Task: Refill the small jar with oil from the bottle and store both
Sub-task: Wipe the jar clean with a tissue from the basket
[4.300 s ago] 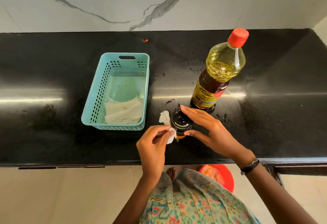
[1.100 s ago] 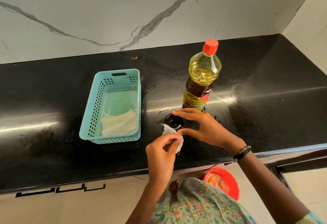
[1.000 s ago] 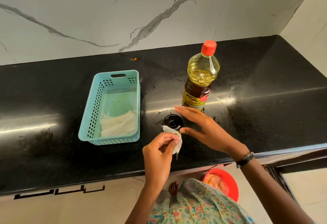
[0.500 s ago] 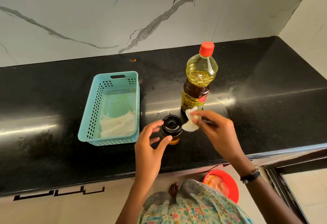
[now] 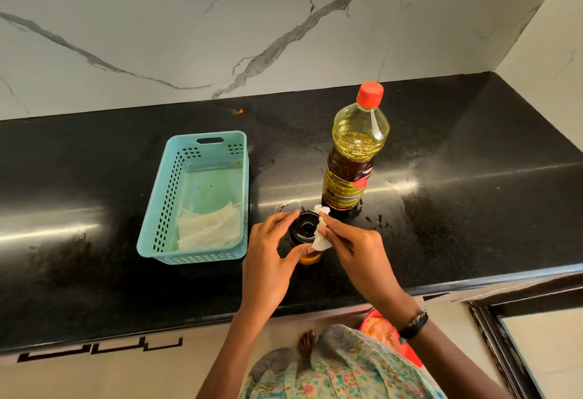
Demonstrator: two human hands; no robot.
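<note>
I am seeing the left hand (image 5: 268, 260) now gripping the small jar (image 5: 305, 236), while the right hand (image 5: 356, 250), having taken over the tissue (image 5: 320, 234), is pinching it against the jar's black lid, just before the upright bottle (image 5: 353, 159) and right of the basket (image 5: 157, 209).

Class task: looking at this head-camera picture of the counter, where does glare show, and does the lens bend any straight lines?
Head view: bright glare streaks cross the black counter, one left of the basket, one right of the bottle; the wide lens bows the counter's front edge; the jar and both hands stay fairly sharp.
</note>
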